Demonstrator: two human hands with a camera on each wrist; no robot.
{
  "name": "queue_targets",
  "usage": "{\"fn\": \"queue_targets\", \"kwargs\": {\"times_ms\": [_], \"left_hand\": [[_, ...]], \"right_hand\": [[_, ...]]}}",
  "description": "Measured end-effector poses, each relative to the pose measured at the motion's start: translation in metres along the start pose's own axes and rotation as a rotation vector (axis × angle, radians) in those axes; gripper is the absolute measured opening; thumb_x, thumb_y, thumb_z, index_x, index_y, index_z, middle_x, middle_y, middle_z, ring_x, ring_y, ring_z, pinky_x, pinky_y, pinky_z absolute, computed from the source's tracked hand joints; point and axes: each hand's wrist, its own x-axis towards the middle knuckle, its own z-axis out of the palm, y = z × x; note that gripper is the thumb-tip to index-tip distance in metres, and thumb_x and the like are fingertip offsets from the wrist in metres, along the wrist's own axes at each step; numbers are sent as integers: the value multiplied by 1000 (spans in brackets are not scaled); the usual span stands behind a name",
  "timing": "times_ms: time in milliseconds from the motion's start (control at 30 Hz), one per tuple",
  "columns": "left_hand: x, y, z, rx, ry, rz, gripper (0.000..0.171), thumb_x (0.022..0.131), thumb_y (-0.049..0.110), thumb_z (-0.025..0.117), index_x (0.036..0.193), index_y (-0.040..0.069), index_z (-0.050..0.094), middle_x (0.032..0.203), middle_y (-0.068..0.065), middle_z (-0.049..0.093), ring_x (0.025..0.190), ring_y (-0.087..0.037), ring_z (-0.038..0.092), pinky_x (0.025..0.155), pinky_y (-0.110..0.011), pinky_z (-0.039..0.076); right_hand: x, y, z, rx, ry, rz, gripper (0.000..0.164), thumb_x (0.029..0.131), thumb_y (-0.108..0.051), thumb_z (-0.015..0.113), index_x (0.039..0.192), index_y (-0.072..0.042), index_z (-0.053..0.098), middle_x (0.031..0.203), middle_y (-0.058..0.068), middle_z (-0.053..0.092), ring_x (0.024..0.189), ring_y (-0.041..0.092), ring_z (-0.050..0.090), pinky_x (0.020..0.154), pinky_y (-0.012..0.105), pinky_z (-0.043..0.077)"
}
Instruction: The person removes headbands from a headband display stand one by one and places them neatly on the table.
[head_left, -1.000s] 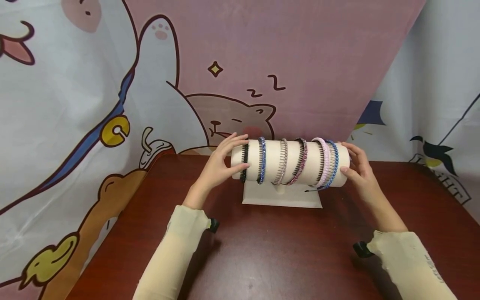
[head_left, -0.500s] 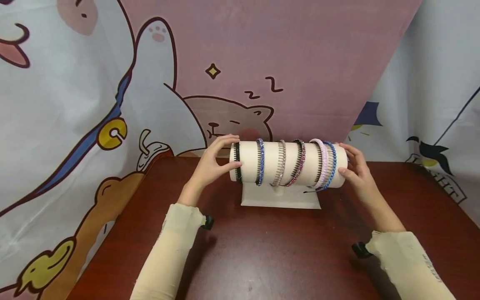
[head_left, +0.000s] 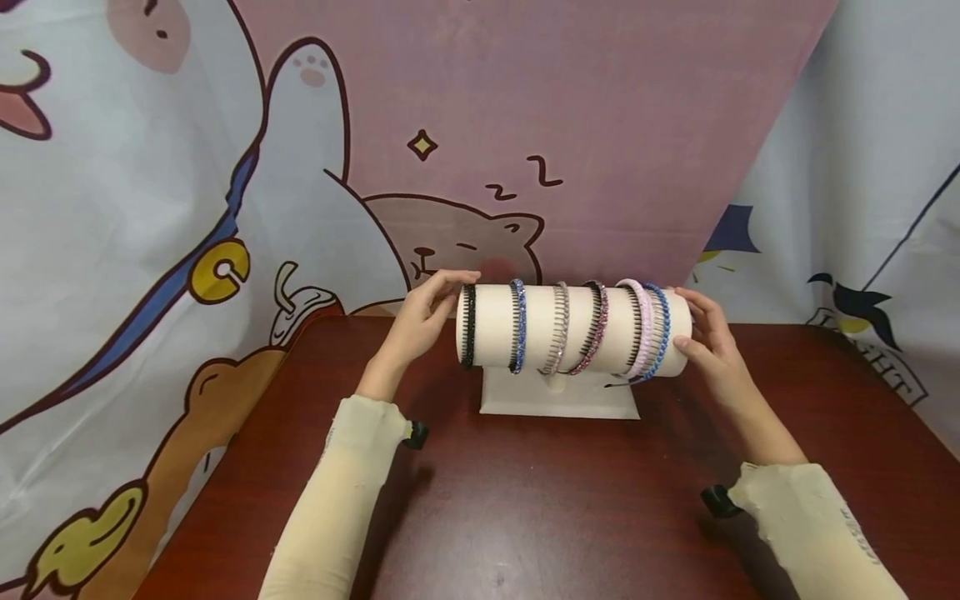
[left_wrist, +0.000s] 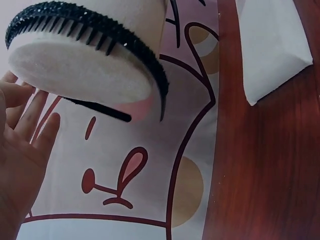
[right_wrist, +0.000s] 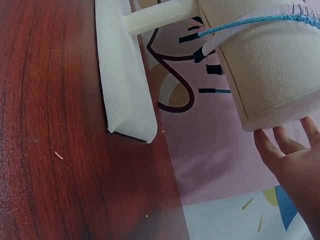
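A cream headband display stand [head_left: 498,329] holds several toothed, decorated headbands round its horizontal roll. At its left end sits a black headband [head_left: 468,327], whose glittery band and comb teeth show close up in the left wrist view. My left hand [head_left: 420,321] is just beside that end, fingers loosely extended and holding nothing. My right hand [head_left: 712,346] grips the roll's right end, thumb in front and fingers behind; its fingertips [right_wrist: 263,137] touch the end edge in the right wrist view. Near it are a light pink headband [head_left: 645,329] and a light blue headband [head_left: 663,333].
The stand's flat base [head_left: 558,404] rests on a dark red-brown wooden table [head_left: 540,500]. Along the roll's middle are a dark blue headband [head_left: 520,325], a silvery pink headband [head_left: 561,325] and a dark pink headband [head_left: 598,325]. A cartoon-printed curtain [head_left: 637,125] hangs behind.
My left hand has slid the black headband left to the roll's end and let go, its thumb drawing back from the band. The right hand stays at the right end.
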Motion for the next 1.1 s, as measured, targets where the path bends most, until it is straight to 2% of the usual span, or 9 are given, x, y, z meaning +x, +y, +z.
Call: {"fn": "queue_targets", "kwargs": {"times_ms": [100, 233, 433, 600, 833, 1000, 1100], "left_hand": [[-1, -2, -1, 10, 26, -24, 34, 102, -2, 48, 131, 11, 61, 136, -7, 62, 131, -21, 56, 105, -44, 50], [-2, -3, -4, 30, 91, -55, 27, 101, 4, 54, 124, 11, 66, 127, -9, 65, 125, -23, 60, 102, -42, 52], [-5, -7, -6, 24, 164, -42, 22, 97, 5, 62, 118, 7, 69, 120, -12, 68, 118, -25, 65, 98, -40, 55], [-9, -7, -9, 43, 186, -17, 22, 95, 6, 64, 116, 6, 70, 118, -11, 69, 116, -24, 67, 99, -32, 55], [-14, -7, -16, 77, 193, -4, 22, 94, 6, 66, 116, 5, 70, 116, -12, 70, 110, -28, 68, 94, -40, 57], [-18, -8, -20, 96, 206, -10, 23, 92, 5, 68, 115, 5, 70, 114, -12, 70, 106, -27, 67, 91, -38, 58], [-20, -8, -23, 74, 211, -21, 23, 91, 3, 69, 114, 4, 70, 115, -13, 70, 106, -26, 67, 92, -38, 58]], "right_hand": [[0, 0, 1, 1, -2, -1, 60, 96, 7, 43, 153, -8, 33, 147, -5, 45, 118, 9, 53, 85, 13, 50], [0, 0, 1, -1, -1, -4, 60, 95, 7, 43, 152, -9, 34, 148, -5, 45, 119, 9, 52, 86, 12, 50], [0, 0, 1, -16, 0, -5, 61, 95, 7, 44, 153, -9, 34, 148, -6, 45, 119, 9, 52, 86, 12, 50], [0, 1, 1, -30, 5, 2, 61, 95, 6, 44, 153, -9, 33, 148, -7, 45, 119, 9, 52, 86, 12, 50], [-1, 2, 0, -42, 10, 8, 60, 95, 5, 44, 153, -9, 34, 148, -8, 45, 120, 9, 51, 87, 11, 49], [-1, 1, 0, -38, 13, 5, 60, 95, 5, 44, 153, -9, 34, 148, -7, 45, 120, 9, 50, 87, 11, 49], [-1, 2, 1, -35, 12, 4, 60, 95, 5, 44, 153, -9, 33, 148, -7, 45, 120, 9, 50, 87, 11, 49]]}}
